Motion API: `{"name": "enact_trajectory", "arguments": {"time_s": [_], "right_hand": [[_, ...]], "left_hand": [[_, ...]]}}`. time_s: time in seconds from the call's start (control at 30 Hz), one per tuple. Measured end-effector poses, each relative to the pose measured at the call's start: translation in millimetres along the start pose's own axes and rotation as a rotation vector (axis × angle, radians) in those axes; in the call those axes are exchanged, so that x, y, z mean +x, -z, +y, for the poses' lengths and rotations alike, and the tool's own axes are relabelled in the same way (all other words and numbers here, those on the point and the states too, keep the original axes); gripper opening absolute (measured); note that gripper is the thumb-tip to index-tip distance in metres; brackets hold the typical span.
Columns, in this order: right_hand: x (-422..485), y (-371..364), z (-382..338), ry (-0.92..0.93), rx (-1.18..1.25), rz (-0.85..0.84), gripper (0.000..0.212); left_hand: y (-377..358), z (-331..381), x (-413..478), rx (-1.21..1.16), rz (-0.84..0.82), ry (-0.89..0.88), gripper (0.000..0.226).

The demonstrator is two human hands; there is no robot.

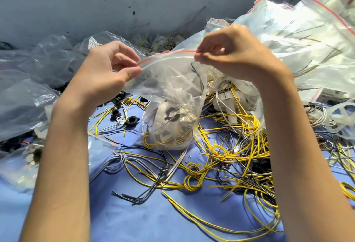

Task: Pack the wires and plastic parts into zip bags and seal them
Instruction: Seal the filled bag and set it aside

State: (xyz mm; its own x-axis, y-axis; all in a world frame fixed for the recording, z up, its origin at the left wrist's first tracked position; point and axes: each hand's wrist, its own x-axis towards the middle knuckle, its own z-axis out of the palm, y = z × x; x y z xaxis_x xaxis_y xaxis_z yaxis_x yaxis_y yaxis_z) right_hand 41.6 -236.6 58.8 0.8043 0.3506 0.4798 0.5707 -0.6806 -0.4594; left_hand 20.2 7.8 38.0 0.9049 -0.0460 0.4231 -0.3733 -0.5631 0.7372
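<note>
A clear zip bag with a red strip along its mouth hangs in the middle of the view, above the blue cloth. Inside it lie yellow wires, white plastic parts and a black ring. My left hand pinches the left end of the bag's top edge between thumb and fingers. My right hand pinches the right end of the same edge. Loose yellow, grey and black wires lie tangled on the cloth below and to the right of the bag.
Filled zip bags pile up at the back right, and more clear bags lie at the left. Black plastic rings sit on the blue cloth near the left forearm. A grey wall rises behind.
</note>
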Motion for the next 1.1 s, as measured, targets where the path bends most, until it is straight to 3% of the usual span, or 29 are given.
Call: {"name": "enact_trajectory", "arguments": {"time_s": [0.2, 0.4, 0.9, 1.1], "right_hand": [[-1, 3, 1, -0.008, 0.024, -0.004, 0.008], [0, -3, 1, 0.019, 0.012, -0.033, 0.014], [1, -4, -6, 0.047, 0.033, -0.010, 0.008], [2, -9, -6, 0.052, 0.065, -0.020, 0.016]], "left_hand": [[-8, 3, 1, 0.108, 0.014, -0.022, 0.028], [0, 2, 0, -0.010, 0.026, -0.023, 0.022], [-5, 6, -1, -0.015, 0.031, -0.060, 0.029], [-5, 6, -2, -0.086, 0.003, -0.046, 0.025]]}}
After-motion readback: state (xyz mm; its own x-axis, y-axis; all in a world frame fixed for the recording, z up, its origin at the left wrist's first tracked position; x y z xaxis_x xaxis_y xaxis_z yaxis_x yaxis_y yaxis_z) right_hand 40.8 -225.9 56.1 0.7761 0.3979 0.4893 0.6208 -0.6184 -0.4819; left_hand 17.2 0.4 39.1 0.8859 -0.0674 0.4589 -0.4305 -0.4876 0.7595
